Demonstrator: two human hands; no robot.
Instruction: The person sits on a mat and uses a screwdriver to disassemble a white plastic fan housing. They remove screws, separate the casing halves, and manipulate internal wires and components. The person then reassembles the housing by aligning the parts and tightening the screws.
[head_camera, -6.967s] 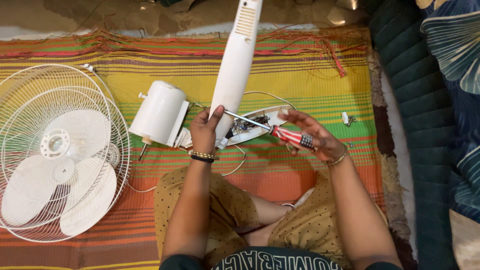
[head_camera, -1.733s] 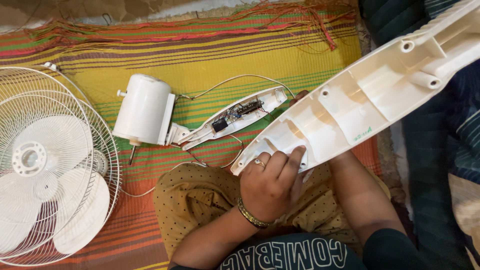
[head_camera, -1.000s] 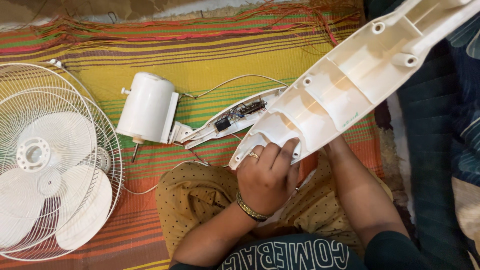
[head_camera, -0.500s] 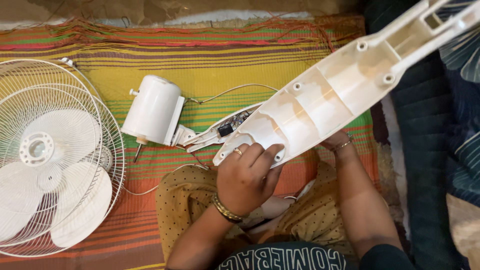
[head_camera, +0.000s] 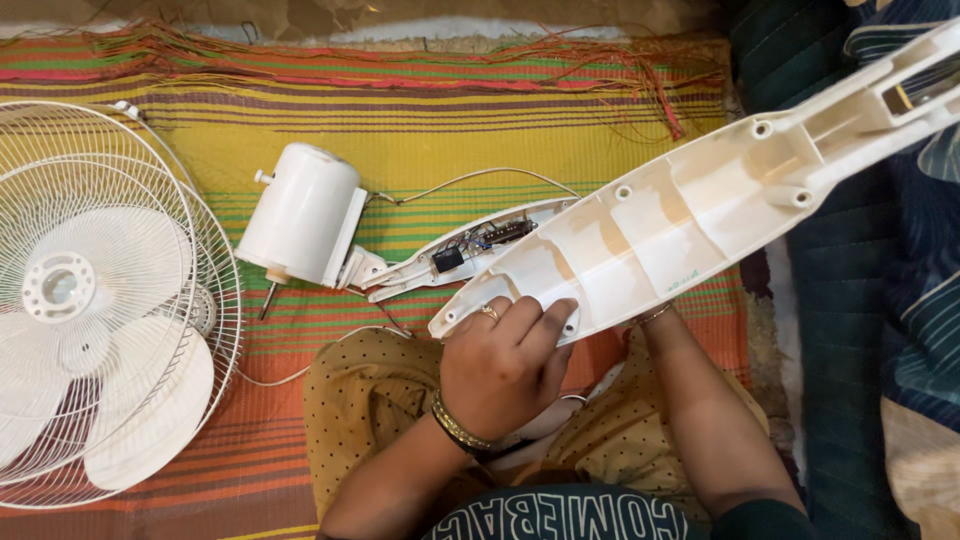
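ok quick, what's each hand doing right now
Left hand: closed on the lower edge of the white housing shell.
Right hand: hidden beneath the shell, cannot tell.

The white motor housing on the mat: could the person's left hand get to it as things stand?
Probably yes, but not freely. The left hand grips the near end of the long white cover, so it must let go first. The motor housing lies to its left on the mat with nothing between.
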